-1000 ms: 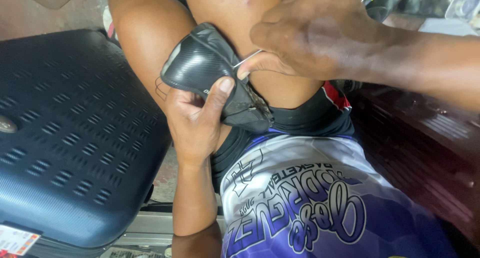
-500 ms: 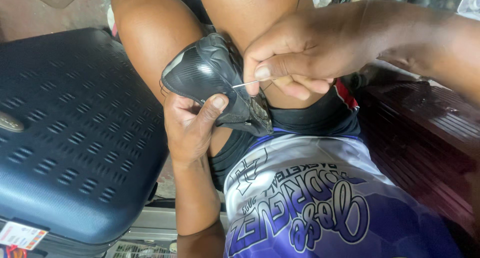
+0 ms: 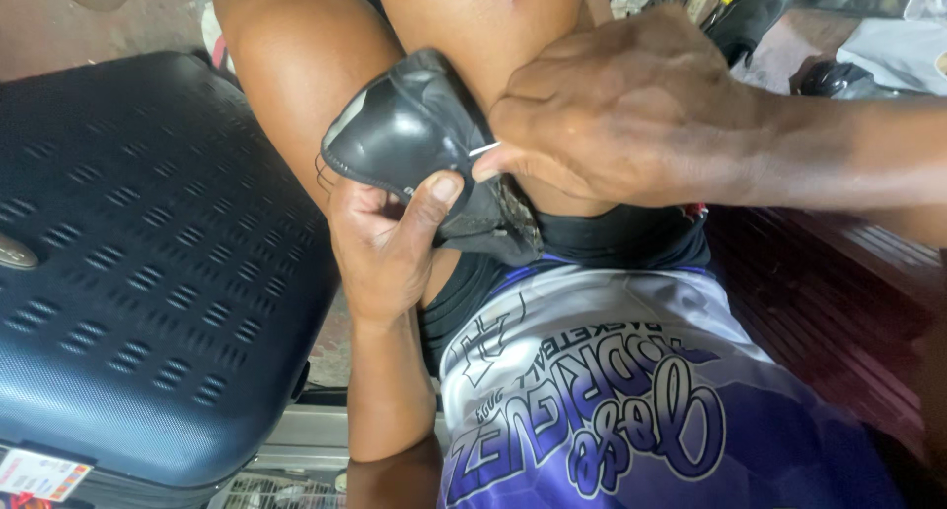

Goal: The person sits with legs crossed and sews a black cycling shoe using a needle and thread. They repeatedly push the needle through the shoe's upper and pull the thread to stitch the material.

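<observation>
- Between the bare knees, near the middle of the view, a black leather shoe [image 3: 414, 134] is held, its dark sole edge turned up and to the left.
- From beneath, the shoe is gripped by the left hand [image 3: 380, 248]: the thumb is pressed on the leather near the seam, and the fingers are curled under the sole.
- At the right edge of the shoe, the right hand [image 3: 612, 114] is closed in a pinch on a thin metal needle [image 3: 483, 150], whose short bright length shows between the fingertips and the leather.
- Whether a thread is trailed from the needle cannot be told.
- The leather is judged soft and pliable in the upper, since it is creased where the thumb bears on it; the sole rim is judged stiffer and is the firmer place for a hold.
- The shoe is judged light, being borne easily by one hand, and its smooth surface may be somewhat slippery.
- The needle is judged thin, stiff and sharp, best taken well back from its point.
- To the left, a dark blue hard-shell suitcase [image 3: 128, 272] with rows of slots is seen lying flat.
- Nearest the camera, purple and white printed shorts [image 3: 631, 400] are seen over the lap.
</observation>
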